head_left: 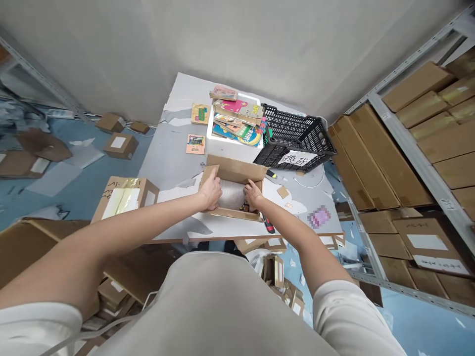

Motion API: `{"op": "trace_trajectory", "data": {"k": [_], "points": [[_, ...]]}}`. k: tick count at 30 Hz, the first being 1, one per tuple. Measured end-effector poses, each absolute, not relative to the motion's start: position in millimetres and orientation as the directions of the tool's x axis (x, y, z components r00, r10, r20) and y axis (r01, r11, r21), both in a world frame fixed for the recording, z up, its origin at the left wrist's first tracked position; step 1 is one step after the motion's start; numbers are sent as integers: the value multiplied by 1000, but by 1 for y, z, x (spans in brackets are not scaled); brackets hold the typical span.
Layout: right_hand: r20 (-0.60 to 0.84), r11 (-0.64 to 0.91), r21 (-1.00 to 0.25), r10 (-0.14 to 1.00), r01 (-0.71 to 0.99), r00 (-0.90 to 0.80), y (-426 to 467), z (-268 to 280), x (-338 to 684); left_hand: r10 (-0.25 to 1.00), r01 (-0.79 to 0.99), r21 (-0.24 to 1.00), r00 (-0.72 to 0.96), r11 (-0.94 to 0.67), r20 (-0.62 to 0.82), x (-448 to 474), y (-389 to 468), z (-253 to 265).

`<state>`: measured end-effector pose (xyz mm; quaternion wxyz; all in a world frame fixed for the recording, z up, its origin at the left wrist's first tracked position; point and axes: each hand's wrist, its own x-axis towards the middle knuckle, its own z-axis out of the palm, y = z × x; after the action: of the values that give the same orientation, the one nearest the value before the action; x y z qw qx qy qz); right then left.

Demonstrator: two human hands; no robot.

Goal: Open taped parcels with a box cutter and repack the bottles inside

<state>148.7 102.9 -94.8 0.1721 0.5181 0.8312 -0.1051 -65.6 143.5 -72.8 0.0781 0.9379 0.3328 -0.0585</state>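
A cardboard box (237, 170) stands with its top flaps up near the front edge of the table. Inside it lies a whitish, translucent wrapping (230, 195), with a small dark, colourful item (245, 207) partly showing at the lower right. My left hand (211, 190) is closed on the box's left side, thumb up by the flap. At the right inner side, my right hand (253, 194) reaches in with curled fingers against the wrapping; what they pinch is hidden. A red and black tool handle (269, 225) pokes out beside the box's front right corner.
Behind the box, a white foam bin (222, 147) holds several books (241, 121), beside a black plastic crate (297, 138). Two booklets lie left of the bin. A yellow and black cutter (272, 174) is near the crate. Shelves of cartons (419, 133) line the right; boxes cover the floor.
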Motion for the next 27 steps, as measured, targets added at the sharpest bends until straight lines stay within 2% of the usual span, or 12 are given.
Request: {"op": "trace_trajectory", "data": {"k": [4,7,9,12,14,16,19,21,22,27], "points": [[-481,583,160,750,796,-453,103,-77,142,775,785,54,618,-617,-129,-84,143,-74],[-412,661,146,717,736,-562,98,-55,147,795,813,25,574,-582,-196,-105,141,-77],[-347,643,168,748,747,-566,86,-39,161,791,820,37,562,-571,-244,-116,135,-84],[-282,523,217,842,824,-460,58,-19,185,818,854,118,520,-507,-245,-122,120,-97],[-229,491,188,864,851,-448,41,-12,188,848,873,170,486,-457,-211,-122,113,-104],[-213,548,112,828,829,-518,35,-15,173,867,875,202,472,-439,-160,-121,110,-109],[-389,666,-16,683,745,-619,55,-34,131,829,823,210,553,-528,-81,-122,114,-112],[-589,613,-6,636,790,-498,79,-49,110,788,780,212,613,-589,-64,-123,119,-113],[-634,585,11,632,811,-446,92,-55,105,778,769,218,625,-601,-62,-123,120,-114],[-662,466,96,690,880,-293,122,-61,121,791,774,258,609,-579,-53,-124,122,-117]]}}
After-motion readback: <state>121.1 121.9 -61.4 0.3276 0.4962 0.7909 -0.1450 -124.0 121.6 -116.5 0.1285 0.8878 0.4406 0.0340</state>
